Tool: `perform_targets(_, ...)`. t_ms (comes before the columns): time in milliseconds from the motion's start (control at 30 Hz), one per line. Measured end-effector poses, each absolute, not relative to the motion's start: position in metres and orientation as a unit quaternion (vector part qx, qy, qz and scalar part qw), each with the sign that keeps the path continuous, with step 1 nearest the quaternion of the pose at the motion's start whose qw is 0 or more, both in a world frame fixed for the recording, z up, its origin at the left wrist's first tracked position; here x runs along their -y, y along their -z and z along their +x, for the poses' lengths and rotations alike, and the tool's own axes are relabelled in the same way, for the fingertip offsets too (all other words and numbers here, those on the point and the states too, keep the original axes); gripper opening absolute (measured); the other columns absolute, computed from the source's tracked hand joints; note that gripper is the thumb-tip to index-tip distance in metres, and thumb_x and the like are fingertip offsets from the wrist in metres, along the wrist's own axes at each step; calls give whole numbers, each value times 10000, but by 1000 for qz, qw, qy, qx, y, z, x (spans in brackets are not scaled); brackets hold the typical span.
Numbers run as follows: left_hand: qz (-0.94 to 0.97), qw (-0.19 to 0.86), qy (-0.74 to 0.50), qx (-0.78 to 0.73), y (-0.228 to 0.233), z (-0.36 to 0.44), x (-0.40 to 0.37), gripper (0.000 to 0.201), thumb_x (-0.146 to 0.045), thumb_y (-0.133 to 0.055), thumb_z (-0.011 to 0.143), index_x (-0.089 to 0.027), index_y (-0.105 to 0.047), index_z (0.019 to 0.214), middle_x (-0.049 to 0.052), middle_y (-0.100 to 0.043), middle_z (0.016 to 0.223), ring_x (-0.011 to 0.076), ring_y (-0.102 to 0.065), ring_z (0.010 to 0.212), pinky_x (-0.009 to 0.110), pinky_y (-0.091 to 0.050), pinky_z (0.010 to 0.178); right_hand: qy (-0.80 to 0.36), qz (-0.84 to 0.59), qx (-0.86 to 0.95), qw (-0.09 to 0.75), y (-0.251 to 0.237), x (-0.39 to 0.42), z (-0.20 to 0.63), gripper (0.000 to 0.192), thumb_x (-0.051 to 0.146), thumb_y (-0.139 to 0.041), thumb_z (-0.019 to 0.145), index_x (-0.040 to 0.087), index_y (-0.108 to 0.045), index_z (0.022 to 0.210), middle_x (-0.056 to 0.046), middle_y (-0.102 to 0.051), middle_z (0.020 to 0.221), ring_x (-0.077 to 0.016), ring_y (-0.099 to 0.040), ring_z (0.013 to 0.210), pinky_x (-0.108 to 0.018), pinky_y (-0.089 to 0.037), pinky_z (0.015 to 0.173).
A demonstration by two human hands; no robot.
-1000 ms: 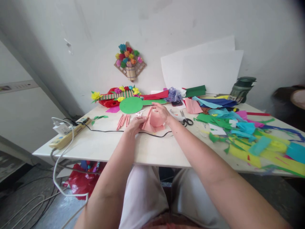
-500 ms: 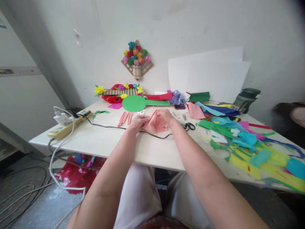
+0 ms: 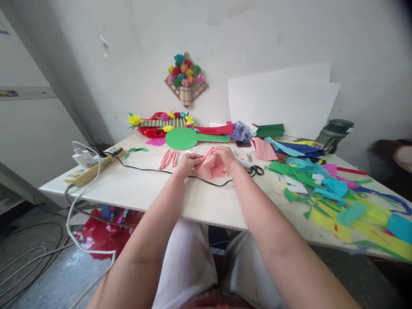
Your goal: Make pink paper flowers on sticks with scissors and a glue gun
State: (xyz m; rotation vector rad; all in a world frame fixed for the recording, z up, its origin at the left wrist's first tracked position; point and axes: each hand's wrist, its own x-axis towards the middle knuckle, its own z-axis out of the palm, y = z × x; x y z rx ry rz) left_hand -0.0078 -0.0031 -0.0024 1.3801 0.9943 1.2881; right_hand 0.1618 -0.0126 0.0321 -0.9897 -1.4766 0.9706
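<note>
Between my hands is a sheet of pink crepe paper (image 3: 212, 167), its upper edge rolled or folded into a slim strip. My left hand (image 3: 190, 164) pinches the paper's left side, thumb and fingers together. On the right, my right hand (image 3: 226, 156) grips the upper right part of it. Part of the sheet hangs loose below the fingers, over a black cable (image 3: 210, 182). Several thin pink paper rolls (image 3: 169, 159) lie just left of my left hand. Black-handled scissors (image 3: 255, 169) rest beside my right wrist.
A power strip (image 3: 92, 167) with a white charger stands at the left. Behind my hands lies a green paddle-shaped piece (image 3: 181, 138). Coloured paper scraps (image 3: 331, 189) spread over the right side, near a dark bottle (image 3: 333, 133). A flower decoration (image 3: 186, 79) hangs on the wall.
My right hand has curled slightly further around the pink paper, and the loose part of the sheet has shifted a little. My left hand keeps almost the same place.
</note>
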Motion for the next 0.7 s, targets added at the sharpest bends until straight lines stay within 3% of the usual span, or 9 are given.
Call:
perform_targets(133,586,455,-541,-397,-3,-5,7,263,-336,-783,521,-143,-730,691,9,-609,537,90,-481,477,208,-343,462,-385,-434,619,529,-31,12,159,178,343,-482,632,199,-434,540,40,-432,524,-114,-390,523,-243,-308,515)
perform_targets(300,608,428,-539,-396,-5,-3,9,264,-319,-761,549,-129,-734,730,26,-640,596,101,-515,520,210,-363,496,-274,-497,635,525,-29,5,157,319,467,-526,645,198,-445,496,43,-405,481,-122,-397,550,-244,-304,540)
perform_targets(533,604,488,-507,-374,-3,-9,8,366,-360,-753,567,-128,-719,848,28,-655,639,94,-525,514,201,-360,476,-230,-522,638,517,-28,3,159,330,479,-488,667,193,-481,503,42,-417,474,-125,-402,550,-244,-308,547)
perform_targets(700,600,492,-483,-405,-2,-12,9,371,-377,-754,563,-119,-714,827,17,-614,572,94,-514,483,201,-343,440,-225,-532,639,507,-28,5,159,313,454,-487,667,191,-476,499,41,-415,472,-126,-403,547,-244,-309,543)
